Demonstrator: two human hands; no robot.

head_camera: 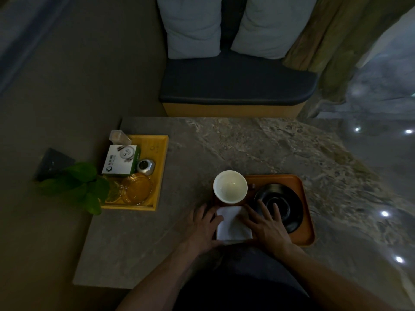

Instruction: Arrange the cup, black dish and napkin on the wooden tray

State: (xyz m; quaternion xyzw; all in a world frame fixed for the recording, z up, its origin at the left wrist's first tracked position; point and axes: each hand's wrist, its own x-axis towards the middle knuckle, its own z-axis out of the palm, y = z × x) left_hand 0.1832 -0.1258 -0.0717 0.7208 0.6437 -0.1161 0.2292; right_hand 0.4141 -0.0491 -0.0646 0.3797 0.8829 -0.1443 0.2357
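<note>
While both my hands lay flat on the napkin (232, 224), I judged it the softest thing in the job: a light, limp white square that would fold or slide under any sideways push. My left hand (202, 227) pressed its left edge with fingers spread, gripping nothing; my right hand (267, 225) lay open along its right edge, fingertips reaching over the rim of the dish (278, 206). Neither hand had closed on anything.

The napkin sat at the near left end of the tray (303, 230), just in front of the cup (230, 186); whether its left edge hung past the tray rim I could not tell, since my left hand covered that part. To shift it, I reckoned a pinch at two corners would serve better than dragging, because cloth on smooth wood would bunch.

The cup stood upright at the tray's far left, white, empty as far as I could see, and probably ceramic: stiff, fragile, somewhat top-heavy. I would have taken it around the wall, not by the lip. The dish was black, shallow and glossy, lying on the right half of the tray; it looked slippery and hard, best lifted by opposite rim edges.

All three things seemed to be on the tray, resting on the marbled counter (247, 142), so only squaring up appeared left.
</note>
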